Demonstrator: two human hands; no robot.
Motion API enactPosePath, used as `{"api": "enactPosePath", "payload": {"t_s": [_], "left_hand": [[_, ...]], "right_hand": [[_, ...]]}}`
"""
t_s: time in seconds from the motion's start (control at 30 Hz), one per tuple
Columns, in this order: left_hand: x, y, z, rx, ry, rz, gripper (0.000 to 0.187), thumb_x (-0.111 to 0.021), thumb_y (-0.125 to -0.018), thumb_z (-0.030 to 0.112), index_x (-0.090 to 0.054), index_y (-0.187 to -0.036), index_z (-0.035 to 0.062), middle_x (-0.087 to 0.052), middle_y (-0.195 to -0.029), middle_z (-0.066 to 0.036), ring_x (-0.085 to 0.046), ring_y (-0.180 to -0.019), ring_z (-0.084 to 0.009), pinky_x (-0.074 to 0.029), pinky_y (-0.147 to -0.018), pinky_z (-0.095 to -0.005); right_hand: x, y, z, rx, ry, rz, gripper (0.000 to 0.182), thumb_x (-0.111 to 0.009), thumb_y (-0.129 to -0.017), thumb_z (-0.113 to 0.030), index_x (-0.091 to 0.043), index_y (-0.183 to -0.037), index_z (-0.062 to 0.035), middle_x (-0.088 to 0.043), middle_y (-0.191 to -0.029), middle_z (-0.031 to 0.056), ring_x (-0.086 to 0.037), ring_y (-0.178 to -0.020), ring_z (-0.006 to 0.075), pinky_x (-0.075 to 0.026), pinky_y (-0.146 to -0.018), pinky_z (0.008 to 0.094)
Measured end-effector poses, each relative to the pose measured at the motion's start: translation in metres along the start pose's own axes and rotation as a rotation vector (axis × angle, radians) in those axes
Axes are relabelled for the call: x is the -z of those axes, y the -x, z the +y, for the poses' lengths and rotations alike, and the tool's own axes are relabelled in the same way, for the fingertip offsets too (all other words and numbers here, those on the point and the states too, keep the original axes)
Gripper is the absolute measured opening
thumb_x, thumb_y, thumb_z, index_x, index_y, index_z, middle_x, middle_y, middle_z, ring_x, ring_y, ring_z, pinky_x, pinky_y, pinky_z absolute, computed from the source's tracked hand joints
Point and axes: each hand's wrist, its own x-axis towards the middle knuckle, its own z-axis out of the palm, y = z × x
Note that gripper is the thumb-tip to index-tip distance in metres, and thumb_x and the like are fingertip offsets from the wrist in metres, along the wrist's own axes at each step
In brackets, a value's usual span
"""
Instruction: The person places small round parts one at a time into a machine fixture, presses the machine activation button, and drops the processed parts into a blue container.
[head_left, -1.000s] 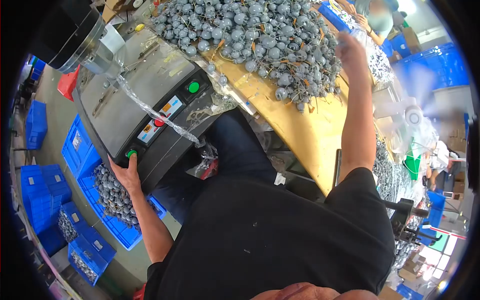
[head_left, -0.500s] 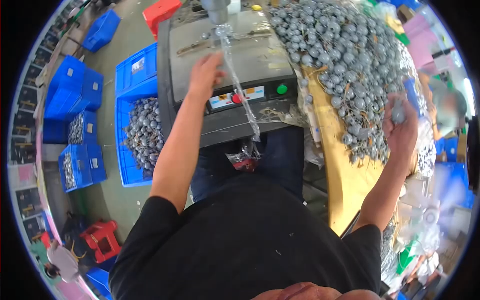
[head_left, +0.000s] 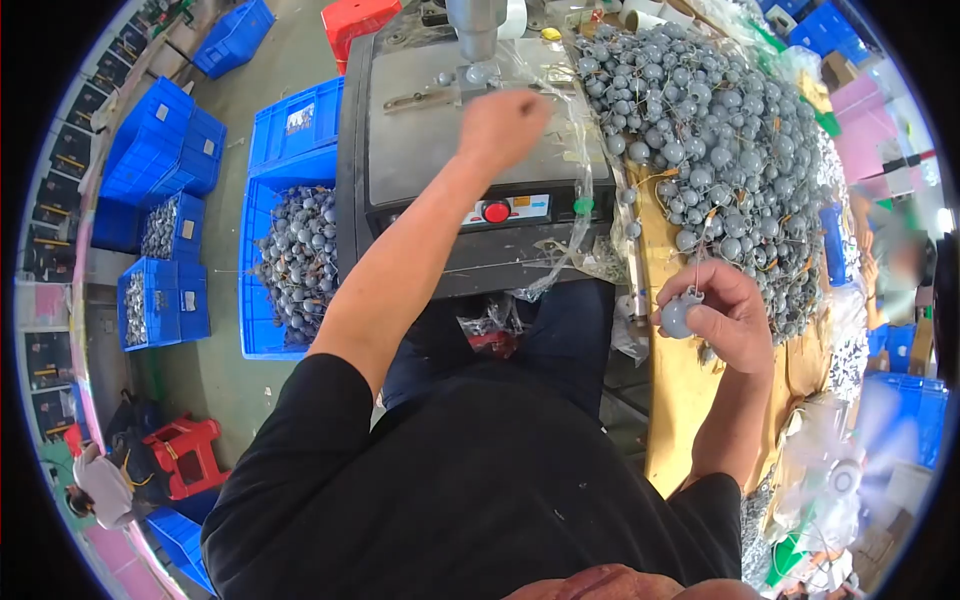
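Yellow desk (head_left: pixel 680 430) planking lies at the person's right; above its left edge the right hand (head_left: pixel 735 320) pinches a grey ball (head_left: pixel 676 317) between thumb and fingers. Farther off, the left hand (head_left: pixel 500 132) curls over the machine (head_left: pixel 415 155), near a film strip (head_left: pixel 581 240); whether its fingers grip that cannot be told. A loose pinch could drop the ball past the desk's edge. Compared with half a second ago, the right hand has left the heap (head_left: pixel 725 140) and the strip hangs farther right.

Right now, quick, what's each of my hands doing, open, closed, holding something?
Left hand: fingers curled over the machine; whether it grips anything can't be told.
Right hand: closed on a grey ball.
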Motion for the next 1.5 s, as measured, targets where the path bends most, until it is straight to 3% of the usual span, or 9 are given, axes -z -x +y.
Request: {"api": "enactPosePath", "payload": {"t_s": [0.13,0.23,0.47,0.7,0.77,0.93,1.2,1.4,1.5], "left_hand": [[0.028,-0.002,-0.043,-0.005,-0.098,0.37,0.051,-0.071,-0.087,0.048,-0.074,-0.113,0.0044,-0.071,-0.107,-0.015,-0.065,-0.109,-0.0324,-0.051,-0.096,-0.0441],[0.022,-0.022,-0.048,0.059,-0.516,0.371,0.06,-0.076,-0.082,0.049,-0.072,-0.121,0.0041,-0.065,-0.127,-0.018,-0.056,-0.123,-0.0348,-0.044,-0.107,-0.0481],[0.011,-0.049,-0.06,0.091,-0.332,0.367,0.066,-0.081,-0.075,0.049,-0.07,-0.12,0.0026,-0.06,-0.129,-0.018,-0.051,-0.126,-0.0368,-0.039,-0.109,-0.0501],[0.095,0.002,-0.1,-0.056,-0.345,0.592,0.064,-0.085,-0.072,0.043,-0.069,-0.117,0.001,-0.066,-0.124,-0.02,-0.056,-0.124,-0.0376,-0.044,-0.107,-0.0479],[0.132,0.028,-0.122,-0.058,-0.4,0.656,0.061,-0.086,-0.073,0.04,-0.069,-0.117,0.0009,-0.066,-0.125,-0.02,-0.056,-0.126,-0.0369,-0.044,-0.108,-0.048],[0.185,0.097,-0.193,0.303,-0.598,0.663,0.07,-0.084,-0.077,0.037,-0.065,-0.131,-0.0017,-0.06,-0.138,-0.023,-0.053,-0.131,-0.0396,-0.041,-0.112,-0.0484],[0.142,0.161,-0.155,0.236,-0.148,0.421,0.077,-0.084,-0.081,0.028,-0.053,-0.143,-0.0047,-0.054,-0.143,-0.027,-0.05,-0.135,-0.0402,-0.039,-0.115,-0.0458],[0.087,0.181,-0.14,0.257,-0.004,0.307,0.096,-0.089,-0.076,0.036,-0.043,-0.152,-0.0016,-0.053,-0.143,-0.025,-0.052,-0.133,-0.0399,-0.042,-0.113,-0.0446],[0.086,0.183,-0.145,0.227,0.003,0.319,0.096,-0.089,-0.076,0.037,-0.044,-0.151,-0.0016,-0.053,-0.144,-0.025,-0.052,-0.134,-0.0401,-0.043,-0.113,-0.0451]], "right_hand": [[-0.001,-0.002,0.001,0.045,0.21,-0.011,0.026,-0.081,-0.085,-0.009,-0.072,-0.107,-0.0004,-0.069,-0.105,0.0073,-0.065,-0.086,0.0146,-0.051,-0.077,0.0282],[-0.014,-0.012,-0.01,0.128,0.422,-0.032,0.022,-0.085,-0.081,-0.01,-0.074,-0.099,-0.0027,-0.069,-0.097,0.0039,-0.06,-0.076,0.0099,-0.046,-0.069,0.0248],[-0.048,-0.042,-0.043,0.056,0.511,-0.219,0.022,-0.086,-0.08,-0.011,-0.067,-0.087,-0.0053,-0.063,-0.068,-0.0039,-0.054,-0.055,0.0031,-0.038,-0.05,0.0234],[-0.092,-0.158,-0.03,0.372,0.839,-0.142,0.014,-0.071,-0.083,-0.01,-0.061,-0.089,-0.0014,-0.065,-0.076,0.0052,-0.064,-0.07,0.0118,-0.052,-0.065,0.0286],[-0.095,-0.209,-0.003,0.453,0.781,-0.038,0.019,-0.07,-0.082,-0.017,-0.064,-0.092,-0.0028,-0.068,-0.081,0.0175,-0.068,-0.074,0.0314,-0.053,-0.069,0.0396],[-0.065,-0.322,0.074,0.478,0.815,0.244,0.019,-0.071,-0.084,-0.02,-0.069,-0.096,-0.0046,-0.074,-0.09,0.0169,-0.071,-0.082,0.0328,-0.055,-0.075,0.0398],[-0.042,-0.369,0.084,0.239,0.942,0.294,0.025,-0.073,-0.082,-0.027,-0.075,-0.096,-0.0058,-0.075,-0.095,0.0181,-0.072,-0.088,0.0366,-0.056,-0.083,0.0436],[-0.031,-0.329,0.079,0.511,1.438,0.52,0.029,-0.07,-0.084,-0.029,-0.075,-0.098,-0.0051,-0.075,-0.101,0.0201,-0.07,-0.097,0.0399,-0.055,-0.086,0.0468],[0.01,-0.31,0.089,0.081,1.545,0.417,0.03,-0.068,-0.086,-0.029,-0.074,-0.101,-0.0037,-0.074,-0.101,0.0197,-0.07,-0.098,0.0402,-0.054,-0.086,0.0473]]}}
